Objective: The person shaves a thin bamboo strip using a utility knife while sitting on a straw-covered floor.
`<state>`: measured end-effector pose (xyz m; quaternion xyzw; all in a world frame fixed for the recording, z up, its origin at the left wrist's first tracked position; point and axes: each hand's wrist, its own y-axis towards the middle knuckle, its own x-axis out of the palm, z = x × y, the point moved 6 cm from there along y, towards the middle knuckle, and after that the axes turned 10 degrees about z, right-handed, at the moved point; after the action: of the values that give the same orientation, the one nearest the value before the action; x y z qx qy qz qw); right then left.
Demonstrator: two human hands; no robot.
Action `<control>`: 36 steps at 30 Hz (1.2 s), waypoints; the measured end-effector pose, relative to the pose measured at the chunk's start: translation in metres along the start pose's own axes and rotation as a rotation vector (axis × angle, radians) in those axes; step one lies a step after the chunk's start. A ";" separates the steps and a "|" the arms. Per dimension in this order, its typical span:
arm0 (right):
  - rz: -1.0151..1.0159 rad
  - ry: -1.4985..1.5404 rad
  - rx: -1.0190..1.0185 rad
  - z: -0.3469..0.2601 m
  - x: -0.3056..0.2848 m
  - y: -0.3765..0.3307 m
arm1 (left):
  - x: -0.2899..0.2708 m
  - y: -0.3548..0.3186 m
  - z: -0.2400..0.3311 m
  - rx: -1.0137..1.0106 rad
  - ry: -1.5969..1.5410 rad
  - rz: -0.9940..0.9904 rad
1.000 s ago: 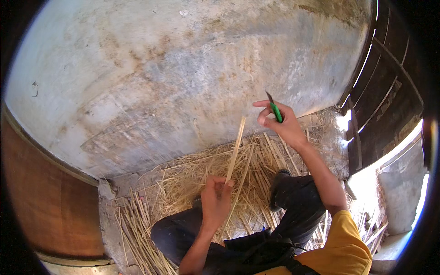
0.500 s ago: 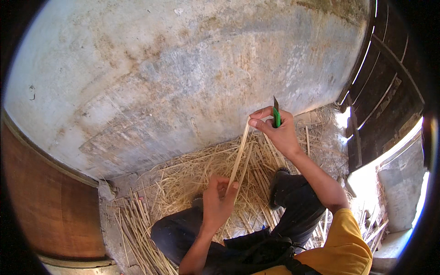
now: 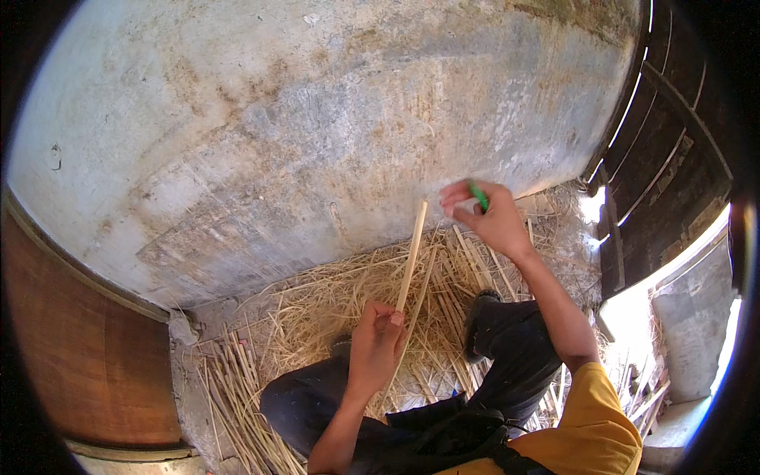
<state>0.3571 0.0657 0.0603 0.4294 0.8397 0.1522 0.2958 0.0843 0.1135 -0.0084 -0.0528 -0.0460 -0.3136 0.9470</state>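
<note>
My left hand (image 3: 374, 344) is closed around the lower part of a pale bamboo strip (image 3: 413, 252), which points up and slightly right in front of my knees. A second, thinner length hangs beside it down past my fingers. Just right of the strip's top end, my right hand (image 3: 497, 224) is apart from it and blurred by motion. Within the right hand rests a green-handled knife (image 3: 478, 195), held while the thumb and forefinger are spread; its blade cannot be made out now.
Curled shavings (image 3: 305, 321) cover the floor between my legs and the stained wall (image 3: 317, 142). Several long bamboo strips (image 3: 237, 388) lie at my left. A brown wooden panel (image 3: 87, 340) stands far left, and dark planks (image 3: 665, 158) rise at the right.
My right thumb and forefinger have let go of the strip's top end and moved slightly right. The knife has tilted in that hand. My left hand keeps its hold.
</note>
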 end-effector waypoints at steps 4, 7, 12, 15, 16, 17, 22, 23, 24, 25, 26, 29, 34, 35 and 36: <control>-0.407 -0.528 0.161 -0.016 0.017 -0.009 | -0.003 -0.002 0.003 -0.060 -0.040 -0.037; -0.304 0.040 0.177 -0.004 0.021 -0.014 | 0.001 -0.002 0.005 -0.144 -0.054 -0.084; -0.357 0.445 0.362 -0.036 0.035 -0.026 | -0.001 -0.002 0.000 -0.153 -0.032 -0.133; -0.365 0.510 0.396 -0.038 0.040 -0.032 | 0.001 0.000 0.001 -0.124 0.005 -0.156; -0.357 0.513 0.418 -0.034 0.041 -0.034 | 0.002 0.000 0.003 -0.093 0.014 -0.153; -0.347 0.516 0.440 -0.030 0.043 -0.035 | 0.004 0.000 0.002 -0.093 0.015 -0.155; -0.175 0.635 0.486 -0.017 0.038 -0.029 | -0.005 0.003 0.002 0.158 0.289 -0.117; -0.175 0.633 0.486 -0.017 0.035 -0.027 | -0.008 0.004 0.003 0.157 0.287 -0.118; -0.122 0.638 0.504 -0.016 0.030 -0.024 | -0.011 0.004 0.009 0.219 0.396 -0.116; -0.070 0.643 0.521 -0.014 0.024 -0.022 | -0.013 0.004 0.013 0.282 0.505 -0.113; -0.070 0.643 0.521 -0.011 0.021 -0.020 | -0.017 0.005 0.015 0.282 0.505 -0.113; -0.088 0.619 0.525 -0.011 0.015 -0.017 | -0.025 0.006 0.008 0.033 0.449 -0.099; -0.112 0.579 0.297 -0.031 0.022 -0.026 | -0.024 0.005 0.021 0.127 0.296 -0.005; -0.113 0.579 0.298 -0.029 0.024 -0.031 | -0.023 0.004 0.021 0.126 0.296 -0.004; -0.150 0.349 0.029 -0.039 0.026 -0.036 | -0.023 0.003 0.021 0.089 0.244 0.010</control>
<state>0.2982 0.0658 0.0629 0.3368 0.9101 0.1896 0.1497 0.0671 0.1321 0.0092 0.0274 0.0562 -0.3106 0.9485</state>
